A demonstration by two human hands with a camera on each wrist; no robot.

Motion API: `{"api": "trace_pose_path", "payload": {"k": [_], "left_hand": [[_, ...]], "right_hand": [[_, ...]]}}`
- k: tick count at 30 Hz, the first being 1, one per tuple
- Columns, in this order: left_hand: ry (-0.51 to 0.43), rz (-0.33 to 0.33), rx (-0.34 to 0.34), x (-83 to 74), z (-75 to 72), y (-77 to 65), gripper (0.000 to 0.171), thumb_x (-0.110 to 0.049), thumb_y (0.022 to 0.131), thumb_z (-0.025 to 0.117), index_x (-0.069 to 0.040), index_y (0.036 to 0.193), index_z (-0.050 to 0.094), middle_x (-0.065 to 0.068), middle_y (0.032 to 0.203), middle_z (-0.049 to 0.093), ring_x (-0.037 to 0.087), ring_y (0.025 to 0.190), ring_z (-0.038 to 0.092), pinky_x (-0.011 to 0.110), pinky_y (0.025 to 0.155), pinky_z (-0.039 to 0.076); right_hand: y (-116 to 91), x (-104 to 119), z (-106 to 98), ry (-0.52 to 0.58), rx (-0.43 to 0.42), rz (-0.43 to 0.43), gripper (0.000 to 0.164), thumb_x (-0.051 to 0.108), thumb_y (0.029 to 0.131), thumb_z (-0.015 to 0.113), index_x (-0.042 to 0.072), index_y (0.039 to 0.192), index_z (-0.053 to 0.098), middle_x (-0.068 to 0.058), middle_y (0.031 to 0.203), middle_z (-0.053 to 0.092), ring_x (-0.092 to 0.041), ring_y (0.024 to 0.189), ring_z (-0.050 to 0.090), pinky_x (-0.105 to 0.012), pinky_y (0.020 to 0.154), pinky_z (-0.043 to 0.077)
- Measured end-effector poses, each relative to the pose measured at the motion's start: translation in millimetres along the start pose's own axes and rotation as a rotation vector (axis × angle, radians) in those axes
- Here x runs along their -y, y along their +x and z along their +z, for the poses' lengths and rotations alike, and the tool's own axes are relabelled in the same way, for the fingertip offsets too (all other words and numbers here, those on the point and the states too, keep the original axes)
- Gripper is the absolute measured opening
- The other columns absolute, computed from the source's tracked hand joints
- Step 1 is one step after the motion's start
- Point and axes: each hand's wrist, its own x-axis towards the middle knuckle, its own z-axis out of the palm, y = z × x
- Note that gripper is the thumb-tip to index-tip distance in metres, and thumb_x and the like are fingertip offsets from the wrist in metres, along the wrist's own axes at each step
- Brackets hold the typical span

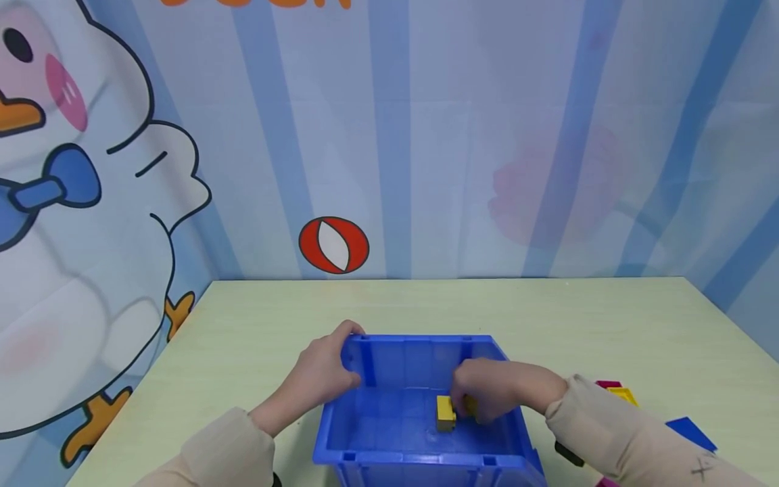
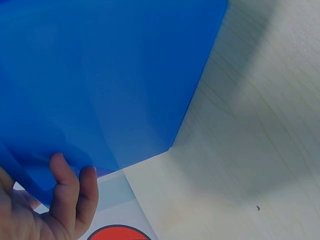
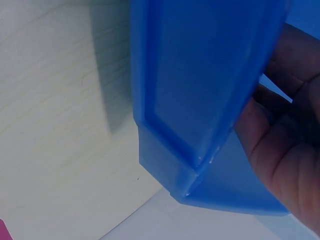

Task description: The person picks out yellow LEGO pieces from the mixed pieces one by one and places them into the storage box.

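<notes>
Yellow brick (image 1: 445, 414) could topple if the right hand (image 1: 489, 389), whose fingers' hold on a neighbouring brick (image 1: 470, 406) I cannot tell, bumps it, or the left hand (image 1: 324, 368), gripping the blue bin (image 1: 420, 458), jerks.

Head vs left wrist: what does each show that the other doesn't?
Head only: the right hand inside the bin, a yellow block beside it and a second yellow piece at its fingers; loose pieces on the right, among them a blue piece; the bird print.

Left wrist only: the outer face of the bin's left wall.

Both: the bin, the left hand gripping it near its far left corner, the table and the red ball print, cut off in the wrist view.
</notes>
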Motion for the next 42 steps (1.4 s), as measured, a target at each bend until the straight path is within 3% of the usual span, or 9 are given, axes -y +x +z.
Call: {"api": "trace_pose_path", "payload": {"k": [19, 34, 42], "left_hand": [[0.01, -0.009, 0.002, 0.2, 1.9, 1.2, 0.047, -0.006, 0.067, 0.065, -0.015, 0.11, 0.047, 0.016, 0.103, 0.06, 0.032, 0.085, 0.059, 0.048, 0.063, 0.054], [0.01, -0.004, -0.005, 2.4, 3.3, 2.0, 0.047, -0.006, 0.066, 0.065, -0.015, 0.109, 0.047, 0.016, 0.101, 0.061, 0.031, 0.083, 0.059, 0.047, 0.063, 0.054], [0.005, -0.006, -0.005, 1.4, 2.4, 1.4, 0.048, -0.006, 0.067, 0.065, -0.015, 0.11, 0.047, 0.016, 0.102, 0.061, 0.032, 0.084, 0.059, 0.047, 0.063, 0.054]], "right_hand": [[-3, -1, 3, 0.03, -0.03, -0.006, 0.02, -0.003, 0.067, 0.066, 0.017, 0.074, 0.065, 0.011, 0.071, 0.058, -0.006, 0.062, 0.047, -0.021, 0.061, 0.046], [-9, -3, -6, 0.035, -0.082, -0.113, 0.021, 0.001, 0.064, 0.067, 0.017, 0.077, 0.066, 0.012, 0.077, 0.059, -0.006, 0.071, 0.049, -0.023, 0.066, 0.045], [-17, -3, -13, 0.085, -0.112, -0.073, 0.02, 0.005, 0.065, 0.069, 0.018, 0.08, 0.066, 0.012, 0.082, 0.06, -0.007, 0.079, 0.052, -0.027, 0.071, 0.047]]}}
